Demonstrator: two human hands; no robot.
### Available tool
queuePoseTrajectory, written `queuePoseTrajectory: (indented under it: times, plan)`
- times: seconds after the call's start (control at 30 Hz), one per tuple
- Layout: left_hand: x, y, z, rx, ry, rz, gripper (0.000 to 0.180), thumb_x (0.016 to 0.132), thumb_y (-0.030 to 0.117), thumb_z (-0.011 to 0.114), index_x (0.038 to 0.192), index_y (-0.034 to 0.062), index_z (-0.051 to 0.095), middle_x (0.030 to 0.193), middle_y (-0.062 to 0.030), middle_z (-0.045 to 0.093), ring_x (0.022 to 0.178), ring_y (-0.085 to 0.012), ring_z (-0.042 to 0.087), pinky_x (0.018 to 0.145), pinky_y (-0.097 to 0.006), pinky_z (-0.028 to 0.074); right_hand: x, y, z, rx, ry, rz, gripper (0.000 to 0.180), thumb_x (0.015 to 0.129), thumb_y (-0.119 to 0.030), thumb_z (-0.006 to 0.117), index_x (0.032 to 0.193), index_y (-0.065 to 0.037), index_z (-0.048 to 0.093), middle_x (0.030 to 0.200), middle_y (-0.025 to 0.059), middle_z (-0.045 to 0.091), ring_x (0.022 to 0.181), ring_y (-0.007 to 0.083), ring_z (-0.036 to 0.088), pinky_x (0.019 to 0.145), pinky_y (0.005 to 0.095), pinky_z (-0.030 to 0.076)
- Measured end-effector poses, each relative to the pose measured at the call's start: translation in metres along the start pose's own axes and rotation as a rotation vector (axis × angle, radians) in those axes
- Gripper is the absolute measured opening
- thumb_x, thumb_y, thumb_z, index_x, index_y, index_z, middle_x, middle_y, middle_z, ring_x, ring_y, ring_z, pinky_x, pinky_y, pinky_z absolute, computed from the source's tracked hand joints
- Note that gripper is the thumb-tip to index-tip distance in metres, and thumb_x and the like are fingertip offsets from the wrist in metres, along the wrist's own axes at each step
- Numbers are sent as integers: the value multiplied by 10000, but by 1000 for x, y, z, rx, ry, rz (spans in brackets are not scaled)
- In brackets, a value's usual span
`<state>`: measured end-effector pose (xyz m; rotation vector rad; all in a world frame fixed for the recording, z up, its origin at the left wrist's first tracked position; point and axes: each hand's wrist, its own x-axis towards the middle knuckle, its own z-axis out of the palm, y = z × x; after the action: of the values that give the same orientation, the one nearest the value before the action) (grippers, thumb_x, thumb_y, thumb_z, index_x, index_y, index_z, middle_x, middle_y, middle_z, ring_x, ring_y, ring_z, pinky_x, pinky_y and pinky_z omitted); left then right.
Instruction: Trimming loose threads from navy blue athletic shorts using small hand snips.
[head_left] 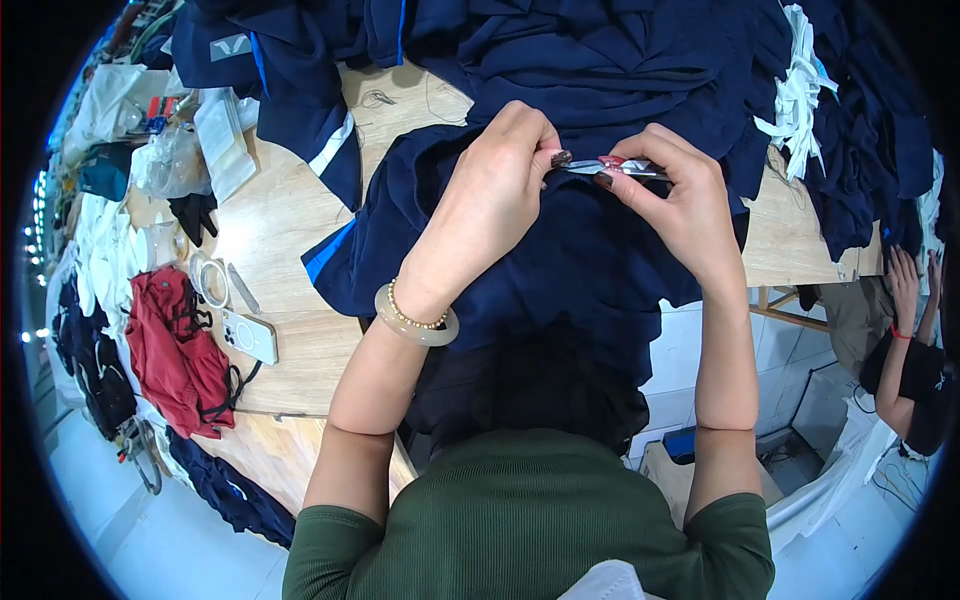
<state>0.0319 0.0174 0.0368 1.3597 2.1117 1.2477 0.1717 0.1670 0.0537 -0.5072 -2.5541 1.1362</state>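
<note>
A dark navy garment (575,255) lies over the table's front edge and hangs down toward my lap. Above it, my left hand (495,180) is closed in a pinch, thumb and fingertips together. Whatever sits between those fingertips is too small or hidden to name. My right hand (685,190) is closed round a small pair of metal scissors (584,168) with a red part near the fingers. Their blades point left and reach close to my left fingertips. A bright blue strip (328,255) shows at the garment's left corner.
More navy garments (600,60) are heaped at the back of the wooden table (290,290). At left are a phone (248,337), red cloth (172,345), a tape roll (209,280) and plastic bags (172,162). White strips (800,90) hang at back right. Another person's hand (903,285) works at far right.
</note>
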Motion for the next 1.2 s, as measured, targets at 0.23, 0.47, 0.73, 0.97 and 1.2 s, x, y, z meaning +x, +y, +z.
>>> queuePoseTrajectory:
  times: [0.23, 0.47, 0.73, 0.97, 1.2]
  plan:
    - [0, 1, 0, 15, -4, -9, 9, 924, -38, 534, 916, -38, 529, 873, -102, 547, 653, -157, 588, 608, -253, 489, 3, -4, 4, -85, 14, -53, 172, 786, -138, 722, 857, 2, 652, 787, 73, 619, 704, 219, 616, 632, 298, 467]
    - [3, 0, 0, 22, 0, -16, 42, 934, -21, 527, 896, -37, 522, 835, -104, 542, 653, -163, 579, 618, -261, 487, 3, 6, -13, 70, -39, 25, 187, 795, -154, 728, 859, 13, 672, 787, 74, 632, 683, 175, 597, 625, 262, 453]
    - [4, -1, 0, 6, 3, -7, 60, 943, -7, 523, 892, -38, 518, 814, -107, 539, 649, -168, 571, 614, -266, 482, 7, 2, -7, 21, -55, -18, 206, 797, -180, 731, 849, 8, 664, 779, 68, 623, 684, 185, 594, 598, 279, 437]
    - [5, -1, 1, 2, 0, -17, 69, 930, 18, 544, 890, -38, 536, 836, -141, 555, 699, -259, 575, 640, -335, 477, 10, -1, -4, -39, -66, -48, 208, 792, -186, 733, 831, 4, 656, 763, 70, 616, 677, 202, 590, 586, 284, 429]
    - [5, -4, 1, -8, 7, -22, 71, 945, 18, 530, 888, -25, 527, 746, -95, 522, 607, -165, 532, 575, -281, 445, 10, 0, -4, -44, -37, -62, 214, 798, -196, 729, 826, 2, 653, 761, 75, 614, 680, 203, 591, 588, 290, 427]
